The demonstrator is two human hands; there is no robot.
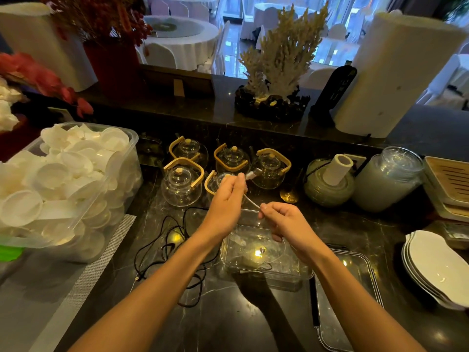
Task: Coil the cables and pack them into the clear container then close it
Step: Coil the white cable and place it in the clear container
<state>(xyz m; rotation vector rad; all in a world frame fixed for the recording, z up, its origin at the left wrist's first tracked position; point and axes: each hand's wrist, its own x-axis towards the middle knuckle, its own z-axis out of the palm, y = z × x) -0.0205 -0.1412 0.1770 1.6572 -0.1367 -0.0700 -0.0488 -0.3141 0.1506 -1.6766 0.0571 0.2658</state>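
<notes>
Both hands are raised above a dark marble counter (228, 313), stretching a short run of white cable (251, 202) between them. The left hand (226, 196) is the higher one, its fingers pinched on the cable just below the white plug (252, 175), which sticks out past the fingertips toward the teapots. The right hand (284, 226) sits lower and to the right, fingers curled and gripping the cable's other stretch at the thumb and forefinger; the rest of the cable drops from that hand into the clear container (261, 250) directly beneath, where a thin loop of it shows through the plastic. The container stands open on the counter, and its lid (347, 301) lies flat just beside it on the right (a dark strip runs along the lid's left edge, and I cannot tell what it is). A black cable (167, 252) lies uncoiled in loose tangles on the counter to the left of the container, under the left forearm, well clear of both hands. Behind the hands stands a cluster of glass teapots (181, 185) with wooden handles. A large clear bin (76, 189) heaped with white dishes fills the left side, and a stack of white plates (434, 268) sits at the right edge.
</notes>
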